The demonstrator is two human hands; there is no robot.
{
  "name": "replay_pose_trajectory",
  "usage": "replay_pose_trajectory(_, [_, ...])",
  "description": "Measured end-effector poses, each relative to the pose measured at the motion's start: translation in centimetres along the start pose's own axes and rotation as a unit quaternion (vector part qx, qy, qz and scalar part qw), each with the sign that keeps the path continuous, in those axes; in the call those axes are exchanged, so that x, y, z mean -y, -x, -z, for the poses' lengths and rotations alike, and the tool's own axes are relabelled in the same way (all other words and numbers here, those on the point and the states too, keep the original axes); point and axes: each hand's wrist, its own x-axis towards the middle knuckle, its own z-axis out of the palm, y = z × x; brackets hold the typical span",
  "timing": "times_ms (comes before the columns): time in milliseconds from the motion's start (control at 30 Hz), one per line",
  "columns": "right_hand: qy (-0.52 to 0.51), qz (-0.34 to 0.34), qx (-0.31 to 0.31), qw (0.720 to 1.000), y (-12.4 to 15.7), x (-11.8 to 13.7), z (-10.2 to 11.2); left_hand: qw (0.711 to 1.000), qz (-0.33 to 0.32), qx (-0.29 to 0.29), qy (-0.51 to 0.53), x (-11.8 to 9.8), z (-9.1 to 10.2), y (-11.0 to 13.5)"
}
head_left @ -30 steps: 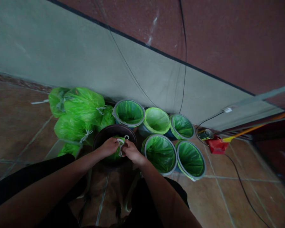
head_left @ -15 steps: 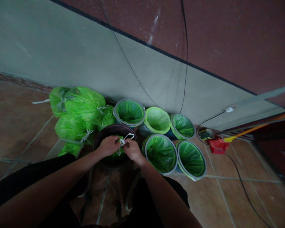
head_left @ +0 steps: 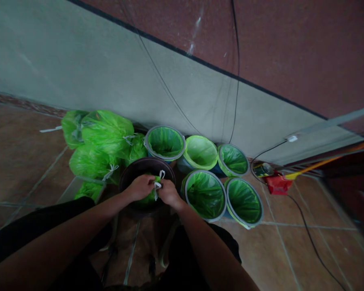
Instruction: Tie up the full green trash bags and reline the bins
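**Left hand (head_left: 141,188) and right hand (head_left: 170,193) clenched on the white tie (head_left: 161,175) of a green bag (head_left: 148,199)**

A grey wall (head_left: 79,60) with a maroon upper part (head_left: 261,52) runs slantwise across the view, above a brown tiled floor (head_left: 27,161). A black cable (head_left: 309,238) crosses the tiles on the right, near a red object (head_left: 279,185) and a yellow-and-orange pole (head_left: 330,161).

Five round buckets (head_left: 165,143) lined with green bags stand against the wall, upright and open, two of them just right of the dark bin (head_left: 145,165). To its left lies a heap of tied green sacks (head_left: 106,135), touching the bin.

The green bag sits inside that bin, its top gathered into a neck between the two hands, which nearly touch. Both hands are closed, fingers curled in on the tie at the neck, though they hide much of the knot. The tie's long axis stands roughly upright in the view, its free end pointing away from the person toward the wall, and a short tail hangs down against the bag.
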Motion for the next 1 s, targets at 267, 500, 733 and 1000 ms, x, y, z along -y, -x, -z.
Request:
replay_pose_trajectory(267, [0.085, -0.050, -0.111, 0.989, -0.1, 1.4, 1.6, 0.984, 0.129, -0.020, -0.119, 0.3, 1.0, 0.0])
replay_pose_trajectory(500, [0.080, -0.054, -0.116, 0.989, 0.3, 1.5, 2.2, 0.985, 0.146, -0.045, -0.083, 1.0, 1.4, -0.3])
replay_pose_trajectory(733, [0.105, 0.103, 0.030, 0.989, 1.3, 0.4, 0.3, 0.997, 0.033, 0.000, 0.071, 0.4, 1.4, -0.4])
replay_pose_trajectory(1000, [0.065, 0.088, -0.014, 0.994, 0.2, -0.8, -1.2, 0.998, -0.033, 0.005, 0.052, 0.3, 1.4, 0.3])
